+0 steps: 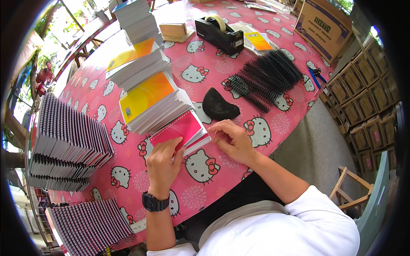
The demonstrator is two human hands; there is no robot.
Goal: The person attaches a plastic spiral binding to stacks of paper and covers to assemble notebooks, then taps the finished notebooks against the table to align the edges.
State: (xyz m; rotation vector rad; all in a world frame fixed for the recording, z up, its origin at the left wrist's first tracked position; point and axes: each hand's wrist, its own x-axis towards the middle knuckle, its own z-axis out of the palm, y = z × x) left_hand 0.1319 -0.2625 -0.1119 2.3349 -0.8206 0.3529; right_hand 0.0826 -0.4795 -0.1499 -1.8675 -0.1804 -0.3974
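Note:
A small pink-covered notebook (178, 131), punched with holes along its far edge, lies before me at the near end of a row of stacks. My left hand (163, 164), wearing a black watch, grips its near edge, index finger on the cover and thumb lower down. At the notebook's right corner is my right hand (234, 141), its fingers curled in toward the thumb; anything between the fingertips is too small to make out. Just beyond it sits a black curved object (219, 105). A pile of black spiral binding coils (273, 79) lies farther right.
Stacks of yellow-covered pads (147, 96) run away from me. Spiral-bound notebooks (70, 134) are piled at left, with more (92, 226) nearer. A tape dispenser (220, 36), blue-handled pliers (316, 76) and a cardboard box (322, 27) stand toward the far right. Cartons (363, 98) line the right side.

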